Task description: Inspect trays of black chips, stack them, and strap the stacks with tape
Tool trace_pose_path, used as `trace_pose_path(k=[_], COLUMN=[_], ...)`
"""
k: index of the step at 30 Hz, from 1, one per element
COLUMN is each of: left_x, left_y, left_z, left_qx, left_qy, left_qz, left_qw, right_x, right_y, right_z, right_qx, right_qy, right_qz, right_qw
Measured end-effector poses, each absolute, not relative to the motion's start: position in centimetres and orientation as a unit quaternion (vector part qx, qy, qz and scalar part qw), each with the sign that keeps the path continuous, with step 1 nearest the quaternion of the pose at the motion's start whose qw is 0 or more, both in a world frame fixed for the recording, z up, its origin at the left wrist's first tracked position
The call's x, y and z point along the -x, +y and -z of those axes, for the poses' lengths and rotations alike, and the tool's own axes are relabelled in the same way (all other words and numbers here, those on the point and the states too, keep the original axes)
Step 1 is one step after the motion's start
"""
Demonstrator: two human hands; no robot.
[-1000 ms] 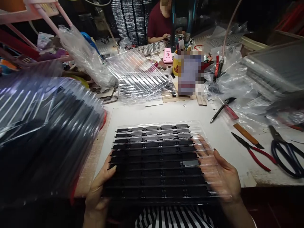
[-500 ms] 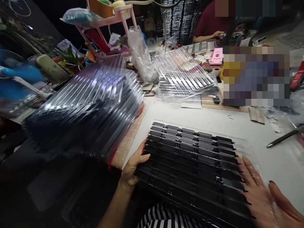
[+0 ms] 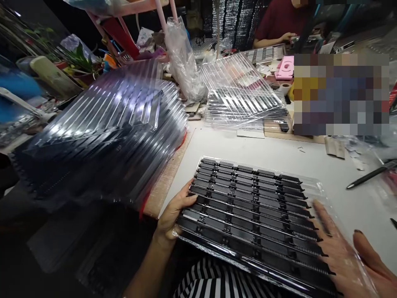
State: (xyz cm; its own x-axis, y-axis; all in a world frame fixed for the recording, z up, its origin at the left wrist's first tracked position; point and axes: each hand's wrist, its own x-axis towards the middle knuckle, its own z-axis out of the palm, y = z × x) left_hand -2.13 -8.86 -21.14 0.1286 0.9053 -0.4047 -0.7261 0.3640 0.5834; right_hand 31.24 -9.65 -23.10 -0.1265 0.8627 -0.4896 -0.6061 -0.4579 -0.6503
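A clear plastic tray (image 3: 254, 207) filled with rows of black comb-like parts is tilted above the white table top, over my lap. My left hand (image 3: 173, 211) grips its left edge, thumb on top and fingers underneath. At the right edge, my right hand (image 3: 344, 252) supports the tray from beneath, its fingers spread and visible through the clear plastic, the thumb outside the edge. To the left of the tray lies a tall stack of similar clear trays (image 3: 124, 111), the lower ones dark with contents.
More clear trays (image 3: 242, 91) lie at the back of the white table (image 3: 217, 142). A black pen (image 3: 369, 176) rests at the right. Behind are a plastic bag (image 3: 184, 66), a pink object (image 3: 284, 68) and a person in a dark red shirt (image 3: 276, 20).
The held tray has tilted slightly, so its lower rows and near edge show more clearly. Both hands keep nearly the same places on it. The view has shifted a little.
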Motion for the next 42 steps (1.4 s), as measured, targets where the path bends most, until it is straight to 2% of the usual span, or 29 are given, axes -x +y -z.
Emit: trace_pose_path(k=[4, 14, 23, 27, 33, 42], left_x=[1.9, 0.9, 2.1, 3.3, 3.2, 1.8], left_y=[-8.9, -9.0, -8.3, -8.9, -9.2, -8.9], left_z=[20.8, 20.4, 21.1, 22.2, 23.1, 21.9], left_qx=[-0.127, -0.092, -0.063, -0.076, -0.061, -0.106], left_qy=[0.389, 0.447, 0.488, 0.418, 0.449, 0.453], left_qz=[-0.542, -0.540, -0.504, -0.562, -0.565, -0.562], left_qw=[0.734, 0.708, 0.709, 0.709, 0.690, 0.684], right_x=[-29.2, -29.5, -29.4, -29.6, -30.0, -29.9], right_y=[-9.7, -8.7, -7.5, -7.8, -7.8, -7.7], right_z=[21.7, 21.4, 20.4, 20.4, 20.9, 20.6], right_qx=[0.481, 0.359, 0.347, 0.323, 0.322, 0.326], right_qy=[-0.105, -0.045, 0.003, -0.002, -0.030, -0.037], right_qz=[-0.693, -0.757, -0.747, -0.739, -0.771, -0.779], right_qw=[0.527, 0.544, 0.567, 0.591, 0.549, 0.534])
